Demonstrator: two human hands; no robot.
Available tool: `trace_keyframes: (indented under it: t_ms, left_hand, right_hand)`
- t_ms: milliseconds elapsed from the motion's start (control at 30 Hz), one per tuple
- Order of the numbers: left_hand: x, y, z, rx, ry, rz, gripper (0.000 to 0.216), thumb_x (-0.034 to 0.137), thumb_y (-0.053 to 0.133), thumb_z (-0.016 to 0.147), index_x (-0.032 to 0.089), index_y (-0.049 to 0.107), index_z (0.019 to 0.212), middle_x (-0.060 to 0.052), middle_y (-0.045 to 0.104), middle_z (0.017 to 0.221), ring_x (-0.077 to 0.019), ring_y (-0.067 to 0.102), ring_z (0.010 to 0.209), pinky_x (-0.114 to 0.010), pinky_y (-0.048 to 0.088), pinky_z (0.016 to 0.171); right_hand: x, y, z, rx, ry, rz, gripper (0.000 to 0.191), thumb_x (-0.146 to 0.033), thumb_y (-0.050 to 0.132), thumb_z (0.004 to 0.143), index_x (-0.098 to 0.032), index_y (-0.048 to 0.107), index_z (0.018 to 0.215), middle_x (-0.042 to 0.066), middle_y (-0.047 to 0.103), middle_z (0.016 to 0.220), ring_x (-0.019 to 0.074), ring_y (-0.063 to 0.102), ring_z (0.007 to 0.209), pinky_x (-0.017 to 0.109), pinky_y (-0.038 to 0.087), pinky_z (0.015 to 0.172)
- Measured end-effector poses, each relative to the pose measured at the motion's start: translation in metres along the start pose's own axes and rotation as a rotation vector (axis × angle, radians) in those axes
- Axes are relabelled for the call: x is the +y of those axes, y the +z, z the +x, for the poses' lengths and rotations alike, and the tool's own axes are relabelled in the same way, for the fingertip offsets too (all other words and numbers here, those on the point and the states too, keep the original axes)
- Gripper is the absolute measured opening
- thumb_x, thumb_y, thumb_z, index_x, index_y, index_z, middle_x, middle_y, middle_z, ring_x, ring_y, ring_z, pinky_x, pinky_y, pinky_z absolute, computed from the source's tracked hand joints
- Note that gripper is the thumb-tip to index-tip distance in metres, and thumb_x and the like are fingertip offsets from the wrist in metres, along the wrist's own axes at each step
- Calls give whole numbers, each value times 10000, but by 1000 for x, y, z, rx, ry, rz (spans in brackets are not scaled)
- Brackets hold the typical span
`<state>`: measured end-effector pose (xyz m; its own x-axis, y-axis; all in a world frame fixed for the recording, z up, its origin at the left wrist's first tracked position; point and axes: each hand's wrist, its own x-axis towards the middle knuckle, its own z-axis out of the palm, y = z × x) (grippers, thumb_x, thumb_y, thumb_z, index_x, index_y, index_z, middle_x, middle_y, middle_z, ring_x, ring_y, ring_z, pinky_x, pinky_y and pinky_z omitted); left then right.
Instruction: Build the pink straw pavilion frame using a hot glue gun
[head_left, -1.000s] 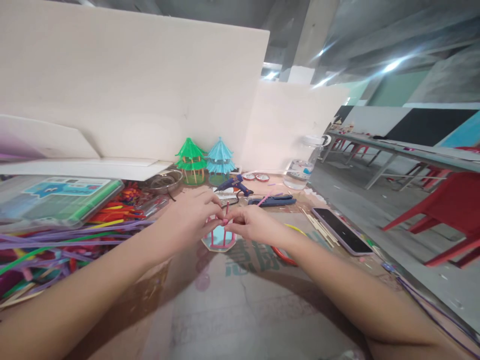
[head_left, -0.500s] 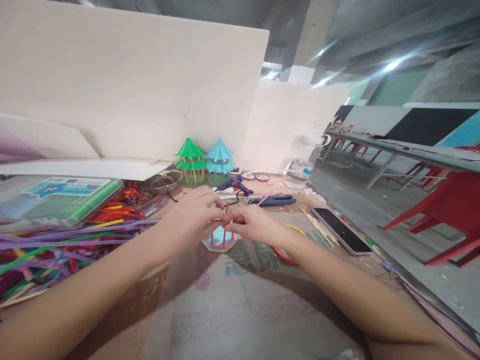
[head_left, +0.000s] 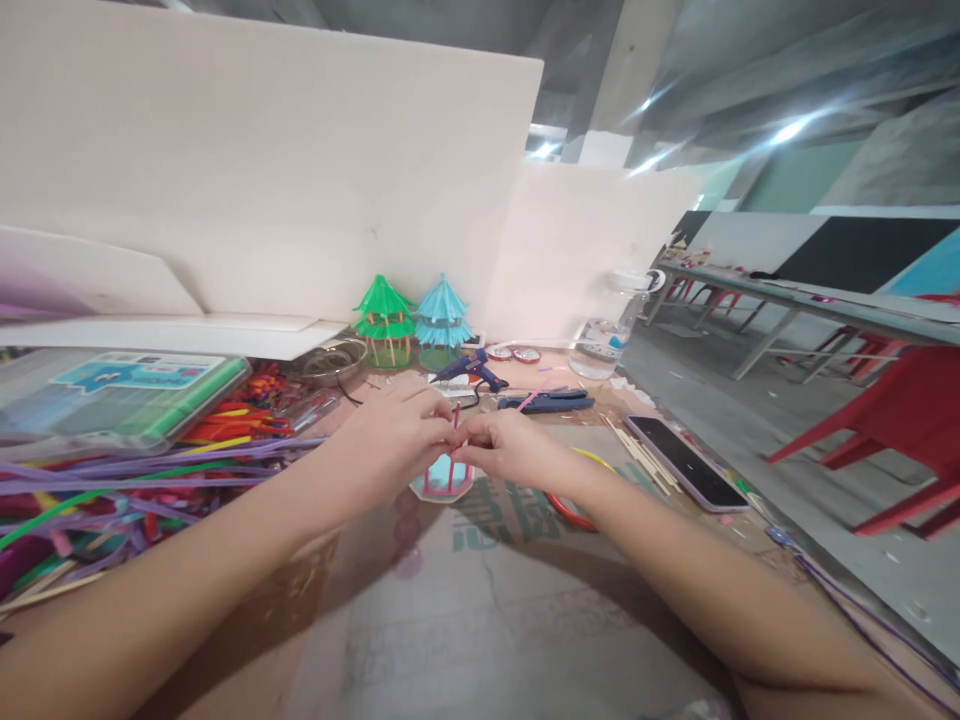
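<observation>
Behind everything, a pale board (head_left: 262, 170) is standing along the worktable (head_left: 262, 670), a translucent sheet (head_left: 525, 640) is covering its middle, and a red chair (head_left: 892, 430) is standing off to the right. The left hand (head_left: 401, 430) and right hand (head_left: 510, 447) are meeting over the pink frame (head_left: 451, 478) on that sheet; I cannot tell what either is grasping. Fingertips (head_left: 471, 432) are now hiding the pink bit showing a second ago.

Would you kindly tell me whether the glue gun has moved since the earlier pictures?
No, the glue gun shows no visible shift against the blue pavilion model.
</observation>
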<state>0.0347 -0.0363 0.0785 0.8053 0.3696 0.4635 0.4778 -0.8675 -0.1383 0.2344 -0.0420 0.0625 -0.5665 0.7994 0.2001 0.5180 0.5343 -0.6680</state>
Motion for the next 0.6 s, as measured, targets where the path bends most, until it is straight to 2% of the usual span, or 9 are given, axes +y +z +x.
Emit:
trace_keyframes:
  t_ms: [133,333,600]
  left_hand:
    - [0,-3,1,-4,-52,-22,170,265,528,953,194,671,895,-58,671,1031,-222,570,1032,-393,431,924]
    - [2,-2,4,-6,-55,-37,228,296,523,951,188,693,845,-59,681,998,-226,581,990,-385,440,871]
    - [2,2,3,-11,-105,-100,231,300,499,953,195,700,907,-61,673,1012,-222,582,984,-385,444,850]
  right_hand:
    - [2,1,-1,18,3,4,111,-172,617,864,-137,680,779,-57,501,574,79,423,532,211,279,526]
    - [2,1,-1,-2,-2,21,123,-175,607,874,-137,698,800,-46,535,599,81,432,546,209,298,542]
    - [0,-1,-1,-18,7,38,119,-147,598,873,-138,696,806,-63,497,548,78,422,517,206,310,540]
